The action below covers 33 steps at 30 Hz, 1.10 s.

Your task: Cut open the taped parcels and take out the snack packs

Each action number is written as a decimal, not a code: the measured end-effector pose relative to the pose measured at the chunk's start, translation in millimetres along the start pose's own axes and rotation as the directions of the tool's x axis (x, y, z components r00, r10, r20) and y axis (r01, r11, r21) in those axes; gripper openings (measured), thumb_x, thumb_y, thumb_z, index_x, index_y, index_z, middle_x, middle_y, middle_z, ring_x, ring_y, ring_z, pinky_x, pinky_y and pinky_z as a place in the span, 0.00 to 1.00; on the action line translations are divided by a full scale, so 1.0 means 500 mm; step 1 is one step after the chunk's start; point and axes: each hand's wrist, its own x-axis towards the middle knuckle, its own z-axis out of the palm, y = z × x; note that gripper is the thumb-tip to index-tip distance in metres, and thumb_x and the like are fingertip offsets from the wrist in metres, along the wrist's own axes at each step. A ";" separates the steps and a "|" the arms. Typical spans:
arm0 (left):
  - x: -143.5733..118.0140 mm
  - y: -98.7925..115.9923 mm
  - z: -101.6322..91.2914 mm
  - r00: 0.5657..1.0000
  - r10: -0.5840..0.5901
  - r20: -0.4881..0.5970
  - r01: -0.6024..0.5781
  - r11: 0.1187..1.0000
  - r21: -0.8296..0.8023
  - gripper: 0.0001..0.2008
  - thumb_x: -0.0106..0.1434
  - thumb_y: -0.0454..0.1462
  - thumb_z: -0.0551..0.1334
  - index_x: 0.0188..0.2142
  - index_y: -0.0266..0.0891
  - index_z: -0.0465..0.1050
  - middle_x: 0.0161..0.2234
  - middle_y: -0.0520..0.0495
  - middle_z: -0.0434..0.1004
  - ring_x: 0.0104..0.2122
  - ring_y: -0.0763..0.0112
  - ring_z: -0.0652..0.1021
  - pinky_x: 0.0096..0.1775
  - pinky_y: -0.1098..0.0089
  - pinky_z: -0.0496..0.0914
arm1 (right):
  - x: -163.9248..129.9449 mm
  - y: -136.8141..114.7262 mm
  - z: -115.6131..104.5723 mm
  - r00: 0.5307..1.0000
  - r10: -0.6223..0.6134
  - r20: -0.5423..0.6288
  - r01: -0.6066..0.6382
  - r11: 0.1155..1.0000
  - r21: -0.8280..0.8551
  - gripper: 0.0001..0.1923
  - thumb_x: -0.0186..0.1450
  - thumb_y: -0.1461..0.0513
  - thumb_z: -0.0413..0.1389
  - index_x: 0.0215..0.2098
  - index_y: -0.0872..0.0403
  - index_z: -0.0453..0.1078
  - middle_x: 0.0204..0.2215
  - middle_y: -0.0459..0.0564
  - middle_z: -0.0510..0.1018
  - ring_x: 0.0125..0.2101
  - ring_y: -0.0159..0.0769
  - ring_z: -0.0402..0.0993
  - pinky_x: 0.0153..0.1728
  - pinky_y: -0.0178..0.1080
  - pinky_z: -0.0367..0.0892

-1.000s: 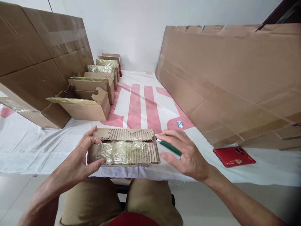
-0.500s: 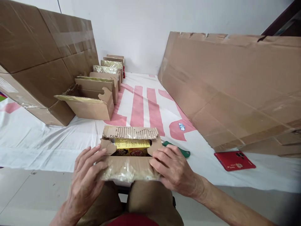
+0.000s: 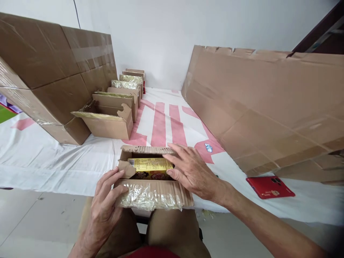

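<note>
A small cardboard box (image 3: 156, 186) lies at the table's near edge, its top open. Inside is a yellow printed carton (image 3: 150, 165), partly covered by the flaps. My left hand (image 3: 107, 197) grips the box's left end, with fingers along the left side flap (image 3: 127, 170) and the thumb on the front flap. Clear tape clings, crumpled, to that front flap. Over the right end, my right hand (image 3: 192, 172) spreads its fingers toward the back flap (image 3: 145, 149); its thumb is at the opening by the carton. The right side flap is hidden beneath it.
Several opened cardboard boxes (image 3: 107, 123) stand in a row at the left, beside a tall wall of taped cartons (image 3: 61, 79). A large cardboard panel (image 3: 268, 107) stands at the right. Near its base lies a red phone (image 3: 270, 187). A white and pink sheet (image 3: 163, 122) covers the table.
My right hand has moved from the box's front right corner up over its right end, fingers now spread at the back flap. The front flap is tilted further down, and the green-handled tool is nearly hidden.
</note>
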 end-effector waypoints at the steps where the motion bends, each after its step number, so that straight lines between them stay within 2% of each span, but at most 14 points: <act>1: -0.002 0.001 0.001 1.000 -0.010 -0.010 0.010 1.000 -0.010 0.18 0.62 0.19 0.56 0.44 0.41 0.69 0.57 0.36 0.76 0.64 0.52 0.72 0.58 0.49 0.74 | 0.008 0.003 0.000 1.000 0.013 -0.023 -0.013 1.000 -0.015 0.22 0.78 0.50 0.48 0.62 0.52 0.70 0.68 0.62 0.67 0.63 0.55 0.66 0.59 0.58 0.65; 5: -0.012 0.001 0.006 1.000 -0.023 -0.018 0.023 0.999 -0.034 0.19 0.60 0.18 0.57 0.44 0.41 0.68 0.57 0.35 0.75 0.65 0.50 0.72 0.57 0.48 0.74 | 0.057 0.025 0.007 0.995 0.077 -0.062 -0.079 0.997 -0.027 0.17 0.76 0.54 0.52 0.59 0.52 0.71 0.67 0.61 0.69 0.64 0.55 0.66 0.60 0.57 0.63; 9: -0.022 0.000 0.009 0.999 -0.038 -0.025 0.038 0.999 -0.033 0.19 0.61 0.19 0.58 0.44 0.42 0.68 0.57 0.36 0.75 0.65 0.50 0.72 0.58 0.47 0.74 | 0.113 0.056 0.026 0.986 0.168 -0.011 -0.167 0.984 0.062 0.12 0.74 0.55 0.55 0.53 0.50 0.71 0.58 0.57 0.78 0.58 0.52 0.71 0.58 0.54 0.62; 11: -0.026 0.002 0.011 0.999 -0.041 -0.024 0.040 0.999 -0.034 0.19 0.61 0.19 0.58 0.44 0.42 0.68 0.57 0.36 0.75 0.65 0.50 0.72 0.58 0.46 0.74 | 0.131 0.070 0.033 0.974 0.191 0.122 -0.208 0.966 0.150 0.13 0.74 0.54 0.54 0.51 0.51 0.72 0.50 0.54 0.82 0.51 0.49 0.75 0.54 0.51 0.63; 14: -0.025 0.006 0.015 0.998 -0.051 -0.029 0.050 0.998 -0.032 0.19 0.60 0.19 0.59 0.44 0.41 0.68 0.58 0.36 0.75 0.66 0.50 0.71 0.59 0.47 0.74 | 0.145 0.081 0.037 0.923 0.143 0.357 -0.237 0.942 0.236 0.13 0.74 0.54 0.52 0.47 0.52 0.75 0.44 0.51 0.83 0.43 0.44 0.77 0.45 0.45 0.65; 16: -0.023 0.009 0.018 0.997 -0.064 -0.047 0.063 0.997 -0.035 0.18 0.61 0.20 0.59 0.45 0.41 0.68 0.58 0.36 0.75 0.66 0.50 0.71 0.59 0.48 0.74 | 0.145 0.077 0.036 0.924 0.113 0.365 -0.191 0.964 0.185 0.13 0.72 0.55 0.55 0.46 0.53 0.76 0.47 0.54 0.82 0.46 0.47 0.76 0.47 0.46 0.65; 19: -0.027 0.011 0.022 0.991 -0.115 -0.066 0.113 0.993 -0.035 0.17 0.62 0.22 0.60 0.45 0.42 0.69 0.60 0.37 0.73 0.67 0.51 0.71 0.60 0.47 0.74 | 0.138 0.051 0.030 0.978 0.070 0.198 -0.079 0.996 0.039 0.16 0.69 0.56 0.60 0.52 0.56 0.76 0.57 0.60 0.77 0.55 0.54 0.71 0.55 0.53 0.62; 21: -0.038 0.009 0.025 0.986 -0.154 -0.061 0.153 0.988 -0.019 0.17 0.63 0.23 0.61 0.47 0.43 0.71 0.66 0.37 0.67 0.67 0.51 0.70 0.60 0.48 0.75 | 0.134 0.026 0.023 0.995 -0.003 0.100 0.003 1.000 0.000 0.17 0.69 0.59 0.60 0.55 0.56 0.74 0.61 0.60 0.75 0.58 0.54 0.69 0.58 0.54 0.59; 22: -0.046 0.007 0.026 0.984 -0.169 -0.059 0.169 0.986 -0.015 0.18 0.63 0.24 0.62 0.49 0.44 0.72 0.69 0.37 0.64 0.67 0.51 0.70 0.61 0.48 0.75 | 0.133 0.015 0.019 0.994 -0.056 0.096 0.055 0.998 0.009 0.17 0.69 0.60 0.60 0.55 0.56 0.74 0.60 0.59 0.75 0.57 0.53 0.69 0.58 0.53 0.59; 24: -0.066 0.004 0.030 0.977 -0.200 -0.075 0.198 0.980 -0.028 0.22 0.62 0.27 0.65 0.54 0.46 0.73 0.72 0.38 0.59 0.68 0.50 0.70 0.61 0.48 0.75 | 0.135 -0.001 0.015 0.973 -0.147 0.178 0.141 0.989 0.047 0.18 0.69 0.60 0.61 0.56 0.54 0.73 0.55 0.56 0.79 0.54 0.50 0.72 0.55 0.51 0.61; 26: -0.084 0.000 0.037 0.951 -0.281 -0.129 0.275 0.959 -0.066 0.29 0.63 0.30 0.67 0.62 0.48 0.69 0.72 0.36 0.59 0.67 0.48 0.70 0.61 0.47 0.75 | 0.139 -0.007 0.018 0.930 -0.183 0.318 0.170 0.983 0.069 0.20 0.67 0.60 0.64 0.56 0.55 0.73 0.50 0.55 0.81 0.49 0.49 0.74 0.51 0.49 0.63; 29: -0.104 -0.011 0.055 0.868 -0.474 -0.148 0.449 0.877 -0.173 0.42 0.64 0.37 0.69 0.74 0.47 0.53 0.71 0.30 0.60 0.66 0.46 0.72 0.59 0.46 0.75 | 0.144 -0.004 0.033 0.894 -0.137 0.426 0.124 0.991 0.056 0.20 0.66 0.61 0.65 0.54 0.56 0.72 0.46 0.55 0.82 0.45 0.49 0.76 0.48 0.48 0.64; 31: -0.108 -0.026 0.074 0.808 -0.585 -0.073 0.553 0.795 -0.250 0.46 0.65 0.44 0.69 0.76 0.47 0.47 0.72 0.30 0.60 0.66 0.44 0.72 0.58 0.48 0.77 | 0.141 -0.001 0.044 0.896 -0.124 0.426 0.101 0.992 0.076 0.18 0.67 0.61 0.64 0.54 0.56 0.71 0.46 0.55 0.83 0.46 0.49 0.77 0.49 0.48 0.64; 33: -0.102 -0.043 0.095 0.775 -0.632 0.011 0.603 0.735 -0.310 0.47 0.65 0.48 0.68 0.76 0.48 0.47 0.69 0.33 0.65 0.63 0.45 0.75 0.54 0.50 0.79 | 0.135 0.002 0.052 0.902 -0.128 0.411 0.094 0.990 0.102 0.18 0.68 0.62 0.63 0.55 0.56 0.71 0.48 0.56 0.82 0.48 0.49 0.77 0.51 0.49 0.63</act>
